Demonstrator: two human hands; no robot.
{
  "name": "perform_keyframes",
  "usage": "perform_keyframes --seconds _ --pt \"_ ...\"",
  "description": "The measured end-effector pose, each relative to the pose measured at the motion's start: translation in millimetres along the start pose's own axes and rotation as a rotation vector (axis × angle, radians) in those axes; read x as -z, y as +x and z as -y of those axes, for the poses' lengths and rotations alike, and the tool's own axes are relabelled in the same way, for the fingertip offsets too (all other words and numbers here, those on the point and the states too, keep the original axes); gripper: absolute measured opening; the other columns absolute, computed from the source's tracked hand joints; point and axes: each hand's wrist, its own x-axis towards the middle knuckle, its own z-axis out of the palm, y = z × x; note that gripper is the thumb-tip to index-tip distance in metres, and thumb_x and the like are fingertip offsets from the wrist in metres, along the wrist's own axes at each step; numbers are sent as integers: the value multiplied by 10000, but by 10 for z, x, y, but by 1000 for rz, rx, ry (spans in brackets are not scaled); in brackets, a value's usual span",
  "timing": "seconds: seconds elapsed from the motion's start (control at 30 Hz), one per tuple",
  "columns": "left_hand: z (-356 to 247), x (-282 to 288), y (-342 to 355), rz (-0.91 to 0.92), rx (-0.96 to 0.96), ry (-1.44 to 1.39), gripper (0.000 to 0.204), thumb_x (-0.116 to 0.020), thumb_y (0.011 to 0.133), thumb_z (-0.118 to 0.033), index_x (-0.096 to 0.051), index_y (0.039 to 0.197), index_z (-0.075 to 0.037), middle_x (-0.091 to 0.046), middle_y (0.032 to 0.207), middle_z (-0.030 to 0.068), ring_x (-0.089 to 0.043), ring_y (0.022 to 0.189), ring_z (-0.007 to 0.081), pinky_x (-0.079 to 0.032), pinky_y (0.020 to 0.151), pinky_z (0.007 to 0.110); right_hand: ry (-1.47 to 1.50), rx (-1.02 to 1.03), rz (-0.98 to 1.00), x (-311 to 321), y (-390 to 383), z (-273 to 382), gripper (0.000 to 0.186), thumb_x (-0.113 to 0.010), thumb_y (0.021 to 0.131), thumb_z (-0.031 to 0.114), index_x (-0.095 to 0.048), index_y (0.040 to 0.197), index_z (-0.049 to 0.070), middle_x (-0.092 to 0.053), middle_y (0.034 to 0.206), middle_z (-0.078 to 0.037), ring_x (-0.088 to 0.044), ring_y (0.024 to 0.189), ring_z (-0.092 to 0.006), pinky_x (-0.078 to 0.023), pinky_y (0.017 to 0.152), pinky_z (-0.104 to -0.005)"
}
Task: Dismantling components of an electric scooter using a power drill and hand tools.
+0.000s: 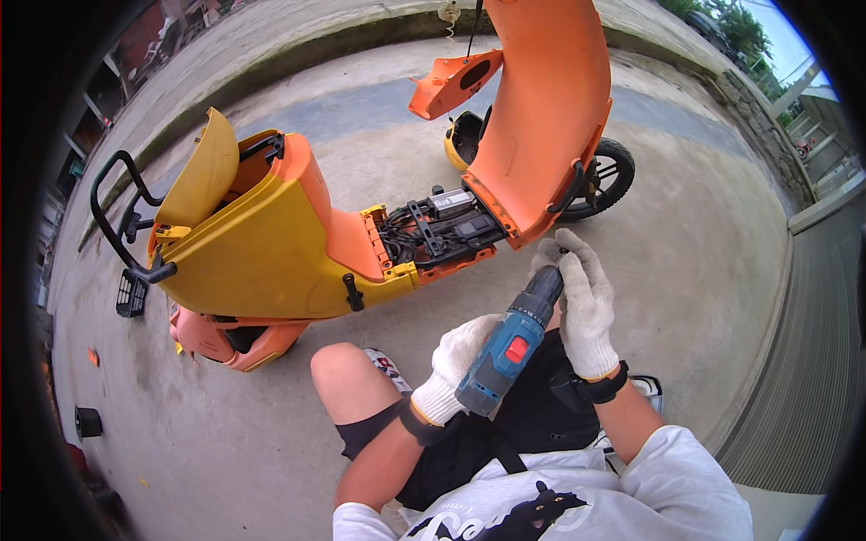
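My left hand [458, 359], in a white knit glove, is wrapped round the grip of a blue and black cordless drill [510, 347] with a red switch on top. The drill points up and away over my lap. At its black chuck [543, 287], my gloved right hand [586, 302] has its fingers closed on the dark drill bit [564, 252], mostly hidden by them. Beyond my hands stands an orange and yellow scooter [262, 239]. Its footboard is uncovered, baring black wiring and boxes [437, 225].
The yellow seat [207, 171] is tipped up at the scooter's left end. An orange panel [456, 83] hangs by the front shield [555, 117]. A black crate-like part [132, 293] lies on the concrete floor [244, 433]. A ribbed grey shutter [794, 370] borders the right.
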Motion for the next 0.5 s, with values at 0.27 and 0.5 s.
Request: perform_keyframes --seconds 0.27,0.5 --pt "-43 -111 10 97 143 -32 547 -856 730 -128 -648 1224 -16 -735 1016 91 -721 938 203 -571 864 309 180 -72 -101 177 73 -25 291 -543 1051 144 -567 1294 -13 -667 1114 -125 -659 989 -179 -557 896 -334" --pt "-224 -50 -15 19 156 -826 313 -734 903 -96 -647 1203 -70 -682 1038 24 -662 950 129 -537 796 288 -46 -153 -38 248 89 -2 300 -589 1027 132 -571 1272 -41 -688 1045 -136 -688 873 -189 -576 814 -323"
